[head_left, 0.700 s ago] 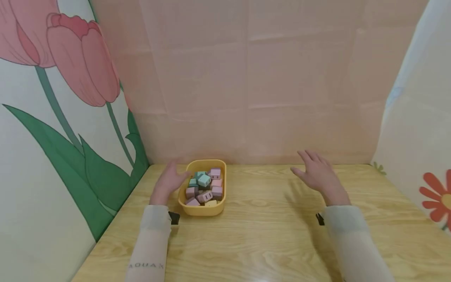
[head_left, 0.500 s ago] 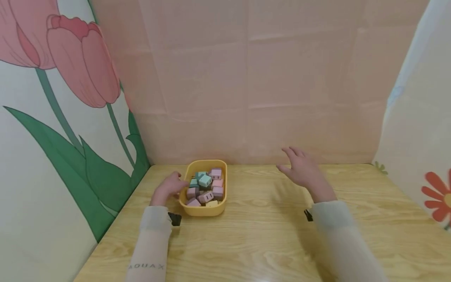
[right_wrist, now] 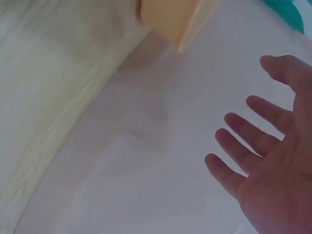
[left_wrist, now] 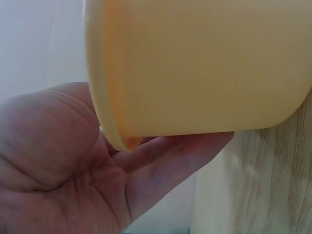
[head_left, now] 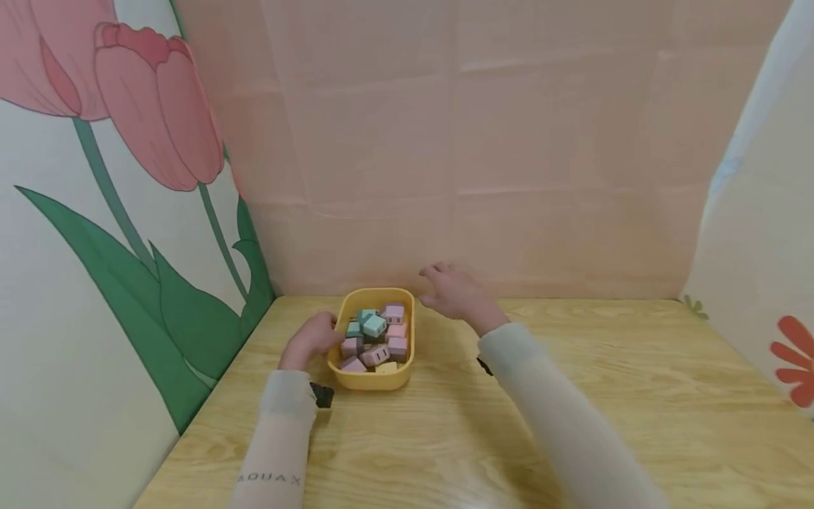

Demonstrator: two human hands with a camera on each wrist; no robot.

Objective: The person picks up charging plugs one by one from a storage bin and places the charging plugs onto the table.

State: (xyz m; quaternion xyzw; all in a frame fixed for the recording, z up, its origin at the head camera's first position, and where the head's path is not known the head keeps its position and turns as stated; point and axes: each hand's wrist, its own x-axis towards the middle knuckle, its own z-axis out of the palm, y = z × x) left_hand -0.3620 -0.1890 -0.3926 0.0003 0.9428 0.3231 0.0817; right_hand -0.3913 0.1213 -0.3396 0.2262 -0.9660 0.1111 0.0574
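Observation:
A yellow plastic bin sits left of centre on the table, filled with several small USB charger blocks, among them a mint one and a pink one with two dark slots. At the bin's left side my left hand grips the rim; in the left wrist view its thumb goes over the rim and its fingers lie along the outer wall. Just right of the bin's far right corner hovers my right hand, apart from the bin, its fingers spread and holding nothing.
The wooden table ends at a pink cloth backdrop close behind the bin. A tulip-printed panel borders the left, and a flower-printed panel the right.
My right hand has swept left across the table to the bin's right side. My left hand has closed from hovering beside the bin to gripping its left rim.

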